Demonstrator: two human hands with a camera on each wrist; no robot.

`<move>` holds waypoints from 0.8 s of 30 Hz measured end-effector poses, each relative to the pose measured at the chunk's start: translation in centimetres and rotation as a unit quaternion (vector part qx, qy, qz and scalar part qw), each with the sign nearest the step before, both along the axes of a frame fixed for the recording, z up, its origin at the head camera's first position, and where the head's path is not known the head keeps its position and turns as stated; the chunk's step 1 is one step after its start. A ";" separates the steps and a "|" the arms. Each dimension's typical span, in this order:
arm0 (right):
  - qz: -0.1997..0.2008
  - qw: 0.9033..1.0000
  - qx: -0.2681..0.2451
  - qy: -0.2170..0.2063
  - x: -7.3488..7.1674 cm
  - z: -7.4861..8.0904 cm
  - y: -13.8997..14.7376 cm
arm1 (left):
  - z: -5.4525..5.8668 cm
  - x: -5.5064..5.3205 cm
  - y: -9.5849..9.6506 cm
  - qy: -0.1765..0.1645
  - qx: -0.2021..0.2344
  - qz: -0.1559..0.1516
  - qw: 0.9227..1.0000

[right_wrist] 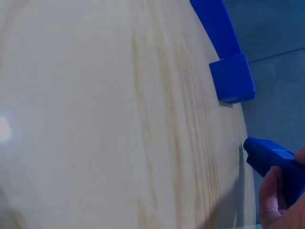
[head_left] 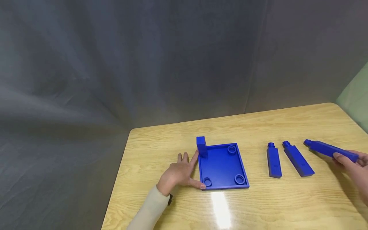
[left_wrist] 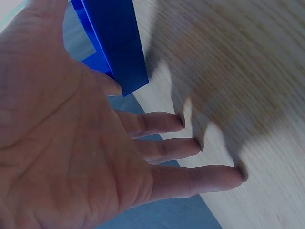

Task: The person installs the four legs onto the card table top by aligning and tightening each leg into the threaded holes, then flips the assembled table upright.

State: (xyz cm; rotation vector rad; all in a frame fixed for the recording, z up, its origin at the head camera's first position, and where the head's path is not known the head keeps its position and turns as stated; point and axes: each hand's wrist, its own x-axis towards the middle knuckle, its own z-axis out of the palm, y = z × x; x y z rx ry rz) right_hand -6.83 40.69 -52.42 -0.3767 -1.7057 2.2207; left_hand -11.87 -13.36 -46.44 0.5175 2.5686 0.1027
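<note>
A square blue tray-like base (head_left: 221, 166) with a raised rim lies on the table. One blue square post (head_left: 202, 146) stands upright in its far left corner, and round sockets show in the other three corners. My left hand (head_left: 181, 172) is spread along the base's left edge, its thumb at the near left corner; in the left wrist view its fingers (left_wrist: 190, 183) are straight. At the far right my right hand (head_left: 352, 166) pinches the thick end of another blue post (head_left: 330, 149), whose threaded end points left. In the right wrist view that post (right_wrist: 269, 157) is partly hidden by fingers.
Two more blue posts, one (head_left: 274, 161) nearer the base and one (head_left: 298, 160) to its right, lie on the wooden table (head_left: 149, 143) with threaded ends pointing away. A dark grey curtain (head_left: 184, 64) hangs behind the table, with a pale green surface (head_left: 356, 95) at right.
</note>
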 end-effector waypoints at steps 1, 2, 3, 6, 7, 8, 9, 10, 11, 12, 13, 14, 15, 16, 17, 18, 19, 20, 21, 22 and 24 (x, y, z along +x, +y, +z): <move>-0.004 1.000 -0.015 0.010 -0.1 0.1 0.0 | 0.0 -0.1 0.0 0.002 0.000 -0.002 1.000; -0.007 0.999 -0.028 0.018 -0.1 0.2 -0.1 | 0.0 -0.2 0.0 0.003 0.000 -0.004 1.000; -0.009 0.999 -0.040 0.033 -0.2 0.2 -0.1 | 0.1 -0.2 0.0 0.004 0.000 -0.006 1.000; -0.019 0.995 -0.068 0.065 -0.3 0.3 -0.4 | 0.2 -0.4 0.0 0.006 0.001 -0.010 1.000; -0.022 0.994 -0.074 0.074 -0.3 0.4 -0.5 | 0.2 -0.4 0.0 0.006 0.002 -0.010 1.000; -0.024 0.993 -0.081 0.083 -0.4 0.4 -0.6 | 0.2 -0.4 0.0 0.004 0.003 -0.009 1.000; -0.027 0.992 -0.083 0.089 -0.5 0.5 -0.7 | 0.3 -0.4 0.0 0.001 0.003 -0.007 1.000; -0.031 0.991 -0.088 0.094 -0.5 0.6 -0.8 | 0.3 -0.3 0.0 -0.001 0.004 -0.006 1.000; -0.034 0.990 -0.094 0.101 -0.5 0.7 -0.9 | 0.3 -0.3 0.0 -0.002 0.003 -0.004 1.000; -0.039 0.990 -0.089 0.102 -0.5 0.8 -1.0 | 0.3 -0.2 0.0 -0.003 0.002 -0.003 1.000; -0.046 0.990 -0.083 0.101 -0.5 0.9 -1.2 | 0.3 -0.1 0.0 -0.004 0.001 -0.002 1.000; -0.055 0.991 -0.077 0.099 -0.6 1.1 -1.3 | 0.3 0.0 0.0 -0.003 -0.001 -0.002 1.000; -0.066 0.991 -0.064 0.094 -0.6 1.3 -1.4 | 0.3 0.0 0.0 -0.001 -0.003 -0.001 1.000; -0.079 0.992 -0.052 0.086 -0.7 1.4 -1.5 | 0.3 0.1 0.0 0.001 -0.003 -0.001 1.000; -0.093 0.992 -0.038 0.077 -0.8 1.6 -1.6 | 0.3 0.1 0.0 0.004 -0.004 -0.002 1.000; -0.103 0.992 -0.031 0.068 -0.8 1.7 -1.8 | 0.3 0.1 0.1 0.005 -0.004 -0.001 1.000; -0.110 0.992 -0.025 0.061 -0.9 1.8 -1.9 | 0.2 0.1 0.1 0.006 -0.004 -0.001 1.000; -0.113 0.992 -0.022 0.058 -1.0 1.9 -2.0 | 0.2 0.1 0.1 0.007 -0.005 -0.001 1.000; -0.113 0.992 -0.021 0.059 -1.0 2.0 -2.2 | 0.1 0.1 0.1 0.010 -0.005 -0.003 1.000; -0.108 0.992 -0.023 0.062 -1.1 2.0 -2.3 | 0.0 0.1 0.0 0.012 -0.006 -0.004 1.000; -0.090 0.993 -0.019 0.076 -1.2 2.2 -2.5 | -0.1 -0.1 0.0 0.020 -0.011 -0.009 1.000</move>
